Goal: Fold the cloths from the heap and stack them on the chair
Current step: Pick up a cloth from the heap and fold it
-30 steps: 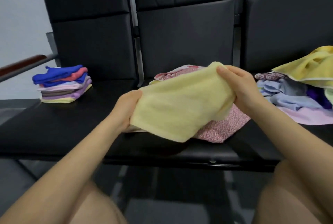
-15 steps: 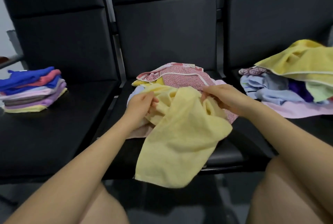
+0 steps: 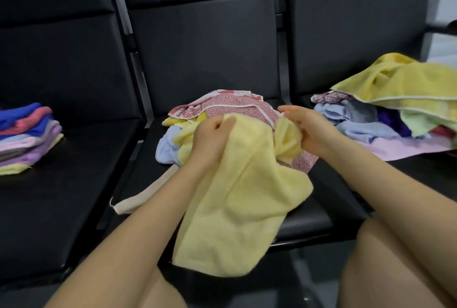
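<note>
Partly hidden: both hands, left and right, grip the yellow cloth in curled fingers; it covers the pink cloth. Folded stack cut off at left.

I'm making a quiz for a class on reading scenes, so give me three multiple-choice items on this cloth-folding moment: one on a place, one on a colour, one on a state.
1. Where is the folded stack?
A. left seat
B. middle seat
C. floor

2. What colour is the cloth in both hands?
A. blue
B. pale yellow
C. purple

3. How is that cloth now?
A. folded flat
B. spread on a seat
C. gripped at the top, hanging loose

Answers:
1 A: it sits on the left seat.
2 B: the left hand and the right hand hold pale yellow towelling.
3 C: its lower part droops past the seat edge.
</note>
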Demonstrator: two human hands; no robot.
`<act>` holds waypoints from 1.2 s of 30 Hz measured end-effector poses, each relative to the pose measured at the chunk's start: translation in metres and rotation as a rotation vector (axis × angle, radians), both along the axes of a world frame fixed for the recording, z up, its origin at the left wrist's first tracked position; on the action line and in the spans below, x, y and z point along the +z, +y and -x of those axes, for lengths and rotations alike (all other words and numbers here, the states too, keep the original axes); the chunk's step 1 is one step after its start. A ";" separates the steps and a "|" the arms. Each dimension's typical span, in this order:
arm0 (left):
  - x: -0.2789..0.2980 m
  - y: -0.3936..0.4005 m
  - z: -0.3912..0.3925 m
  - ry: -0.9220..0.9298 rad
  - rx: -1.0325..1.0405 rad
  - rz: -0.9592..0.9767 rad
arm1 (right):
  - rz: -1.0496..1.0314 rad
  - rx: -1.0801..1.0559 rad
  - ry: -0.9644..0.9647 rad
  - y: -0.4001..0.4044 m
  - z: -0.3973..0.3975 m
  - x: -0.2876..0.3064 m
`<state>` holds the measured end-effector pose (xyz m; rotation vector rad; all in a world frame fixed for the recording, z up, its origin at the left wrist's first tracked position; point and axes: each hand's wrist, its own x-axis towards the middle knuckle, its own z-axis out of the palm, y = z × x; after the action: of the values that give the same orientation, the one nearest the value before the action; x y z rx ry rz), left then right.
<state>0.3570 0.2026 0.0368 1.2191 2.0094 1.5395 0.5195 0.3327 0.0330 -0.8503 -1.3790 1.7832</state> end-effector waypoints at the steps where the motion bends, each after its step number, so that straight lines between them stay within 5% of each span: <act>1: 0.007 -0.007 0.008 -0.079 0.061 -0.055 | -0.026 -0.068 0.040 0.004 -0.002 0.003; 5: 0.026 -0.049 0.043 -0.371 0.237 -0.205 | -0.094 -0.352 0.114 0.020 -0.015 0.007; 9: 0.016 -0.069 0.062 -0.205 0.262 -0.026 | -0.369 -0.450 -0.112 0.015 -0.012 -0.001; 13: -0.011 -0.067 0.079 -0.148 0.321 0.457 | -0.532 -0.118 -0.376 0.002 0.000 -0.009; 16: -0.013 -0.070 0.085 -0.201 0.275 0.563 | -0.670 0.168 -0.679 -0.001 -0.001 -0.017; 22: -0.002 -0.044 0.041 0.192 0.171 0.120 | -0.551 0.069 -0.602 0.014 -0.020 -0.019; 28: -0.005 0.041 -0.039 0.700 -0.257 0.192 | -0.359 -0.081 -0.627 0.036 -0.045 -0.029; 32: -0.026 0.061 -0.054 0.929 -0.311 0.434 | -0.306 -0.056 -0.658 0.039 -0.056 -0.036; 34: -0.026 0.060 -0.050 0.762 -0.383 0.304 | -0.331 -0.052 -0.622 0.037 -0.057 -0.035; 36: -0.009 0.050 -0.044 0.343 -0.351 0.042 | -0.331 -0.059 -0.496 0.035 -0.055 -0.029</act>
<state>0.4010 0.2524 0.0278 1.8051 1.8723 1.1766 0.5742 0.3672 0.0036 -1.1791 -1.8752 1.2892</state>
